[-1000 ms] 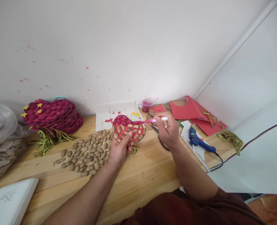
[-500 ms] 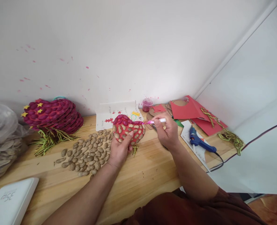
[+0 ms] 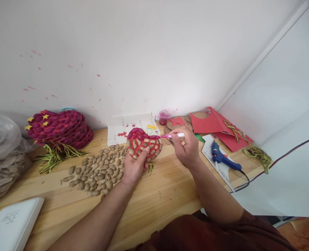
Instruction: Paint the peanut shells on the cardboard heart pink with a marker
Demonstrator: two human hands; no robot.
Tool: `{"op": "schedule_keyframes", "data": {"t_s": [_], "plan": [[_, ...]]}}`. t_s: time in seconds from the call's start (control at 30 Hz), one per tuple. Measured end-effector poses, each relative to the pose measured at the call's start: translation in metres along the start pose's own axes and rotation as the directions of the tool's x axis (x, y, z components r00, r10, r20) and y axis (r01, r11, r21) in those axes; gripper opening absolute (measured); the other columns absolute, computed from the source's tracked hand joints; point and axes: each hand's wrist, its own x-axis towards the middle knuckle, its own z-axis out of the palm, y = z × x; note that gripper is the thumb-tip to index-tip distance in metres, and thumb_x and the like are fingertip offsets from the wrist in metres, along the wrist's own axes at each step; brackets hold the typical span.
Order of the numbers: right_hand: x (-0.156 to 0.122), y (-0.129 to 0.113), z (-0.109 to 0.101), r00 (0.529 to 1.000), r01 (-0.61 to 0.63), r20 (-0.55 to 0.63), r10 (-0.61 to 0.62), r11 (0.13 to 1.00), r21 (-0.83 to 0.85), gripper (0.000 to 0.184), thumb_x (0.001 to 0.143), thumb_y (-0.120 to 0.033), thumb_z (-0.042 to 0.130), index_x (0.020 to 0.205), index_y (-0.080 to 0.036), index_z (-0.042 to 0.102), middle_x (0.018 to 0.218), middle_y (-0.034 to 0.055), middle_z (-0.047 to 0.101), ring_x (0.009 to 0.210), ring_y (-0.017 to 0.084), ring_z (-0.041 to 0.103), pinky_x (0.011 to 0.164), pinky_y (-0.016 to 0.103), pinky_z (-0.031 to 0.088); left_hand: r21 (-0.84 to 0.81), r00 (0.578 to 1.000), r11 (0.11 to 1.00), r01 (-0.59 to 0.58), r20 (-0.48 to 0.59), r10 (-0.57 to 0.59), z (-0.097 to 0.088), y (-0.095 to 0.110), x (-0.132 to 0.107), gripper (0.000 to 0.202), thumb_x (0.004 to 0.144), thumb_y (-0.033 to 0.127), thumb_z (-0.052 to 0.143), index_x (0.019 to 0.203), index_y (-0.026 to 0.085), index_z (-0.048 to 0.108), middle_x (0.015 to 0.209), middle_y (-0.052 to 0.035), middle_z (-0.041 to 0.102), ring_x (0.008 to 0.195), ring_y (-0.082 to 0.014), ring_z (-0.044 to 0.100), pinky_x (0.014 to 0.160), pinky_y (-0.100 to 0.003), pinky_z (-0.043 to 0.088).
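Pale wood grain runs across the table [image 3: 149, 209], and left of centre lies a loose spread of unshelled peanuts [image 3: 102, 170], tan, ridged and pinched at the waist. At the left edge a clear, crinkled plastic bag [image 3: 2, 139] bulges with more shells; beside it, a stack of finished hearts [image 3: 62, 129] shows knobbly deep magenta surfaces, flat yellow stars and stringy green tassels [image 3: 49, 160]. Smooth red card [image 3: 206, 123], twisted green cord [image 3: 257, 155] and a blue plastic glue gun [image 3: 226, 159] sit at the right, and a see-through cup [image 3: 164, 118] of dark pink liquid stands by the wall. Your heart-shaped piece [image 3: 138, 144] is near the centre of the frame, raised and tilted towards you, its lower edge held in your left grip [image 3: 133, 169], closed with the thumb over the front. Its upper rows of peanuts gleam wet magenta; those below are bare tan on red backing. Your right grip [image 3: 186, 146] pinches a white-handled brush [image 3: 180, 135], its pink-stained tip at the heart's upper right edge; whether it touches, you cannot tell.
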Motion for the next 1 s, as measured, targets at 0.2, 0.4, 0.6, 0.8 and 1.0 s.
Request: {"op": "schedule_keyframes", "data": {"t_s": [0.2, 0.4, 0.6, 0.8, 1.0], "plan": [[0.0002, 0.0031, -0.0005, 0.999, 0.006, 0.043, -0.006, 1.0, 0.011, 0.015, 0.102, -0.028, 0.054, 0.093, -0.023, 0.065, 0.086, 0.0044, 0.072, 0.085, 0.02, 0.064, 0.08, 0.037, 0.049, 0.015, 1.0, 1.0, -0.012, -0.002, 0.012, 0.0013, -0.0001, 0.0002, 0.038, 0.07, 0.044, 0.09, 0.074, 0.019, 0.061, 0.054, 0.0036, 0.06, 0.032, -0.0072, 0.045, 0.031, -0.018, 0.036], [0.0003, 0.0028, -0.0009, 0.999, 0.012, 0.03, -0.013, 1.0, 0.011, 0.015, 0.102, -0.027, 0.054, 0.091, -0.023, 0.064, 0.085, 0.0038, 0.071, 0.084, 0.02, 0.063, 0.08, 0.037, 0.048, 0.003, 1.0, 1.0, -0.016, 0.0, 0.016, 0.0032, 0.0019, -0.0007, 0.038, 0.07, 0.045, 0.09, 0.077, 0.019, 0.063, 0.055, 0.0039, 0.061, 0.032, -0.0068, 0.044, 0.031, -0.018, 0.035], [-0.0001, -0.0021, -0.0012, 0.996, -0.006, 0.091, 0.003, 1.0, 0.031, 0.015, 0.102, -0.027, 0.054, 0.092, -0.022, 0.065, 0.085, 0.0038, 0.071, 0.081, 0.019, 0.063, 0.078, 0.036, 0.048, -0.001, 1.0, 1.0, -0.026, 0.005, 0.026, 0.0032, 0.0028, -0.0009, 0.037, 0.071, 0.045, 0.089, 0.078, 0.019, 0.064, 0.057, 0.0026, 0.063, 0.032, -0.0066, 0.044, 0.031, -0.018, 0.036], [-0.0015, 0.0017, 0.0001, 0.994, 0.015, 0.109, -0.018, 1.0, 0.026, 0.013, 0.101, -0.026, 0.055, 0.094, -0.023, 0.066, 0.087, 0.0039, 0.073, 0.082, 0.02, 0.063, 0.079, 0.037, 0.049, 0.017, 1.0, 1.0, -0.024, 0.005, 0.024, 0.0011, 0.0005, 0.0012, 0.038, 0.07, 0.045, 0.089, 0.074, 0.019, 0.063, 0.054, 0.0033, 0.061, 0.032, -0.0065, 0.044, 0.031, -0.018, 0.036], [-0.0014, 0.0028, 0.0022, 0.97, 0.085, 0.232, -0.071, 0.995, -0.05, 0.01, 0.101, -0.026, 0.055, 0.1, -0.023, 0.064, 0.093, 0.0048, 0.075, 0.087, 0.021, 0.063, 0.084, 0.039, 0.048, 0.045, 0.999, 0.998, -0.039, -0.035, 0.041, 0.0038, 0.002, 0.0018, 0.039, 0.068, 0.045, 0.089, 0.081, 0.018, 0.065, 0.058, 0.0033, 0.063, 0.035, -0.0065, 0.044, 0.032, -0.019, 0.036]]}}
